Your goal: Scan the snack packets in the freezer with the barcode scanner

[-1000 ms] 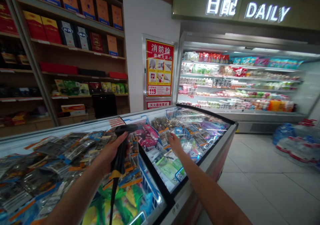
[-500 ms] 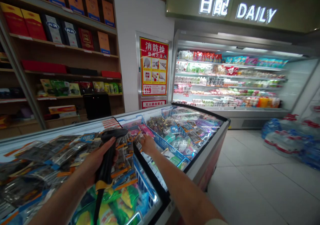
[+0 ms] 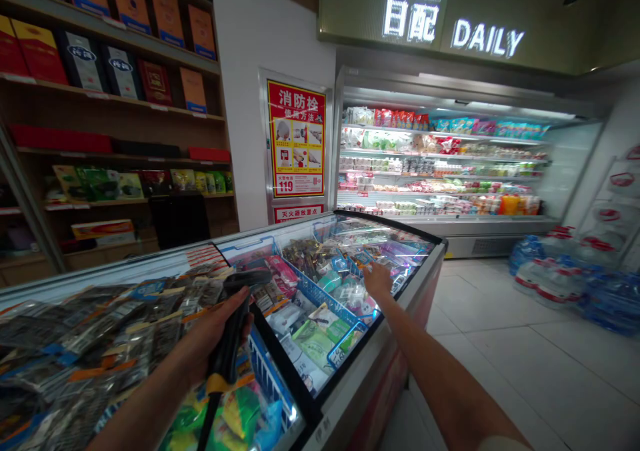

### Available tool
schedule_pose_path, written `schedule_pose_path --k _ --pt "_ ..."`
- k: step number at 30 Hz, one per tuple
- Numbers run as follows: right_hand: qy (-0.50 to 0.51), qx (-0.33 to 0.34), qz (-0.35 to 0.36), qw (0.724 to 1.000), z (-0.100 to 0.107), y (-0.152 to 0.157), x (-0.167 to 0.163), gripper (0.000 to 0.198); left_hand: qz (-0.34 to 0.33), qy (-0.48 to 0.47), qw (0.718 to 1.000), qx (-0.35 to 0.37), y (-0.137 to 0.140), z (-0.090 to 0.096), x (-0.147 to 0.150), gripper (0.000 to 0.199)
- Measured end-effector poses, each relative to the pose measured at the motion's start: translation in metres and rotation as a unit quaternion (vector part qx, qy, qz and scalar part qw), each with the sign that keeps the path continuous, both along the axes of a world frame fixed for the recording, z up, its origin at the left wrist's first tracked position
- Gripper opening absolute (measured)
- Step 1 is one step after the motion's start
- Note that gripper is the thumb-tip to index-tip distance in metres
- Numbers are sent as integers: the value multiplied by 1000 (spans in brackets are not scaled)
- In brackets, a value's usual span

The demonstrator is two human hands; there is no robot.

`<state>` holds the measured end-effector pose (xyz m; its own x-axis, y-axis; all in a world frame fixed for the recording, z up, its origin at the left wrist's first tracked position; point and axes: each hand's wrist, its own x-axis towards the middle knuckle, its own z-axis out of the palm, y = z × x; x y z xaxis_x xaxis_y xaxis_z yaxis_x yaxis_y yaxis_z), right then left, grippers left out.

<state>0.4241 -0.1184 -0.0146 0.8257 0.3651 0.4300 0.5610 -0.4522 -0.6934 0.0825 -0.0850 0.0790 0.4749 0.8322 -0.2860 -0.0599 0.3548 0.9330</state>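
In the head view my left hand [image 3: 227, 334] is wrapped round the handle of a black barcode scanner [image 3: 225, 351] with a yellow-orange band near its cable end. The scanner is above the left part of a chest freezer [image 3: 345, 397], over packaged goods. My right hand [image 3: 379, 281] reaches over the glass lid [image 3: 390, 234] at the freezer's far right part. It looks bare, with a finger stretched forward; whether it touches the glass is not clear. Beneath the glass, blue wire baskets [image 3: 325, 297] hold frozen bags, among them a green bag [image 3: 317, 347].
Dark packets with orange edges [image 3: 115, 337] fill the freezer's left section. A lit open fridge [image 3: 450, 171] stands at the back, and bundled water bottles [image 3: 555, 271] are on the floor at right. Wooden shelves with boxes [image 3: 125, 71] stand at left, beside a red poster [image 3: 296, 137].
My right hand has moved from the lid's dark edge rightward over the glass. The left hand still grips the scanner. The view has shifted slightly to the right.
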Motion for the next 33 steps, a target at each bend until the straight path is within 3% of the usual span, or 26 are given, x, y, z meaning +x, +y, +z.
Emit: schedule_pose_path --k 5,9,13,16,20,23,27,33 --pt "52 -33 -49 997 -13 -24 35 24 -36 -17 999 3 -13 3 37 28" --pt "95 -8 6 995 -19 -18 38 16 -72 -52 996 -12 -20 0 62 27" --pt "182 115 95 972 -17 -2 17 15 -110 -66 991 -20 -19 -7 72 26" --pt "220 242 158 932 -18 10 -6 23 -118 -65 991 -25 -16 -6 71 26" --pt "253 327 218 884 -24 14 -23 36 -118 -79 989 -38 -14 1 65 26" --pt "265 329 239 874 -25 9 -21 40 -136 -92 986 -39 -15 5 62 26" --pt "250 315 223 888 -24 4 -17 39 -150 -91 984 -34 -18 7 61 27" --pt "273 341 227 870 -23 5 -18 38 -158 -79 984 -31 -18 6 63 27"
